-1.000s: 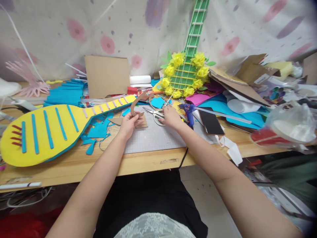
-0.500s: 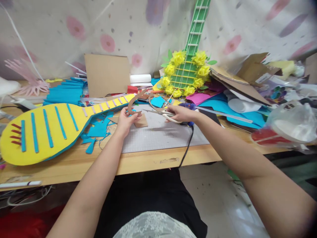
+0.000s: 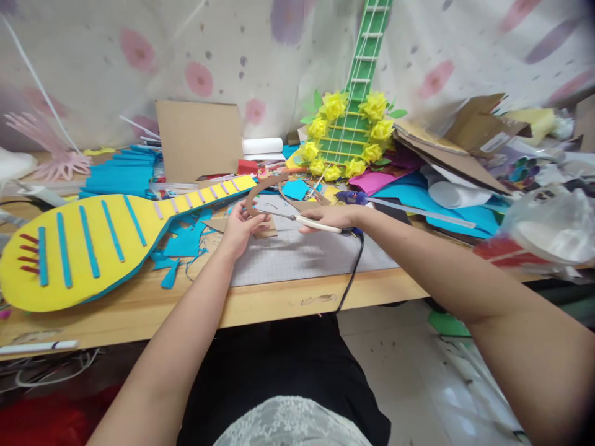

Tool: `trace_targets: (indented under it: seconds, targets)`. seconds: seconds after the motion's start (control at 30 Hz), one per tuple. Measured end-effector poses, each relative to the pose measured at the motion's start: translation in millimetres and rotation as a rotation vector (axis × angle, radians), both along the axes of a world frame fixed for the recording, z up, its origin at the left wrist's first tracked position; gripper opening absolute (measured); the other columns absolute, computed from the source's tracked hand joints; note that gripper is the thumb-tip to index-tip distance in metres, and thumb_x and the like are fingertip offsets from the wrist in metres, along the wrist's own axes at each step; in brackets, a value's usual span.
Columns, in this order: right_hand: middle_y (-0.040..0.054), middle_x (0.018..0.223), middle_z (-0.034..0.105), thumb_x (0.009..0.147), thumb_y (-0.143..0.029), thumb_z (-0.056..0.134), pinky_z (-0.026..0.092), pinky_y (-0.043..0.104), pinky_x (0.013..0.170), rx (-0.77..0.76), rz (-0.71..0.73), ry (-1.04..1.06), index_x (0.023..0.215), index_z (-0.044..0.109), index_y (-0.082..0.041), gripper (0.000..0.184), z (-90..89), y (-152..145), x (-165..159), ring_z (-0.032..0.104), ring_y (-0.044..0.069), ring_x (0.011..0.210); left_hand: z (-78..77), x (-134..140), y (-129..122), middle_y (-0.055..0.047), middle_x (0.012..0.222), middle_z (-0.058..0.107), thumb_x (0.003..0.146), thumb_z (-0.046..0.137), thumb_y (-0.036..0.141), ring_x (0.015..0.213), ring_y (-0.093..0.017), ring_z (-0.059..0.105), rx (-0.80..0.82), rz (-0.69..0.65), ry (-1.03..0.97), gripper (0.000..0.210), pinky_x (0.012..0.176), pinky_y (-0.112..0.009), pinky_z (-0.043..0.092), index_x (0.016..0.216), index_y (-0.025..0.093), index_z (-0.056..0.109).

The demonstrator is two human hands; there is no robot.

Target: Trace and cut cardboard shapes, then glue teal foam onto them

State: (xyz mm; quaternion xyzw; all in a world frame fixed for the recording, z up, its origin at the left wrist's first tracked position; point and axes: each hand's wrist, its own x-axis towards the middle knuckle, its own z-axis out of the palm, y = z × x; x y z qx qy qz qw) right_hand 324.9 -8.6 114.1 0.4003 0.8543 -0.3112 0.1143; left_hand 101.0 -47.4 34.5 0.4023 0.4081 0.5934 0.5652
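My left hand (image 3: 242, 228) pinches a curved strip of brown cardboard (image 3: 252, 197) above the left part of the grey cutting mat (image 3: 297, 260). My right hand (image 3: 328, 217) grips scissors with white handles (image 3: 320, 225). Their blades point left, with the tips close to the strip near my left fingers; whether they touch it I cannot tell. Beneath my left hand a flat piece of cardboard (image 3: 267, 232) lies on the mat. A blue glue gun (image 3: 352, 197) rests just behind my right hand, its black cord hanging over the table edge.
A yellow and blue lute-shaped craft (image 3: 116, 248) lies at left, beside blue scraps (image 3: 183, 241). Behind stand a cardboard sheet (image 3: 199, 142) and a green instrument (image 3: 356, 133) ringed with yellow flowers. At right are piled papers and a plastic-wrapped tub (image 3: 548, 232).
The scissors have turned and their tips have moved left, closer to the cardboard strip. My left hand has shifted slightly right with the strip.
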Motion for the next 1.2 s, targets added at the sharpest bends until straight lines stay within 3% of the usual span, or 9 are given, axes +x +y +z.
trace_targets:
  seconds: [0.13, 0.33, 0.53, 0.7, 1.2]
  targets:
    - [0.008, 0.097, 0.062, 0.076, -0.061, 0.05, 0.042, 0.03, 0.075, -0.094, -0.011, 0.065, 0.093, 0.059, -0.017, 0.048, -1.6, 0, -9, 0.056, 0.021, 0.088, 4.9, 2, -3, 0.002, 0.073, 0.065, 0.057, 0.075, 0.015, 0.07, -0.015, 0.067, -0.035, 0.007, -0.029, 0.045, 0.064, -0.028, 0.056, 0.094, 0.019, 0.048]
    - [0.0012, 0.074, 0.049, 0.078, -0.055, 0.052, 0.037, 0.025, 0.063, -0.237, -0.009, 0.106, 0.083, 0.052, -0.017, 0.038, -1.5, 3, -11, 0.045, 0.011, 0.065, 6.6, 1, -2, 0.0, 0.071, 0.067, 0.056, 0.077, 0.013, 0.069, -0.017, 0.069, -0.086, -0.002, -0.025, 0.05, 0.067, -0.029, 0.054, 0.098, 0.017, 0.051]
    - [-0.0007, 0.069, 0.043, 0.077, -0.064, 0.049, 0.034, 0.024, 0.06, -0.258, 0.007, 0.083, 0.083, 0.049, -0.016, 0.048, 3.1, 1, -12, 0.04, 0.01, 0.062, 6.5, -1, -2, -0.002, 0.072, 0.07, 0.053, 0.079, 0.01, 0.066, -0.018, 0.069, -0.118, -0.001, -0.037, 0.059, 0.065, -0.027, 0.053, 0.106, 0.015, 0.052]
    - [-0.0011, 0.067, 0.042, 0.072, -0.07, 0.051, 0.033, 0.024, 0.056, -0.277, -0.07, 0.096, 0.08, 0.047, -0.016, 0.055, -1.6, -1, -13, 0.04, 0.009, 0.06, 6.9, 0, -3, -0.003, 0.075, 0.071, 0.053, 0.079, 0.009, 0.064, -0.016, 0.068, -0.123, -0.02, -0.045, 0.069, 0.065, -0.027, 0.054, 0.116, 0.014, 0.05]
    - [-0.0037, 0.061, 0.038, 0.07, -0.066, 0.059, 0.033, 0.02, 0.05, -0.314, -0.197, 0.188, 0.074, 0.043, -0.017, 0.052, -5.1, -8, -18, 0.039, 0.006, 0.054, 6.4, -1, -1, -0.002, 0.071, 0.068, 0.056, 0.076, 0.008, 0.065, -0.014, 0.067, -0.182, -0.021, -0.073, 0.041, 0.07, -0.027, 0.055, 0.091, 0.015, 0.056]
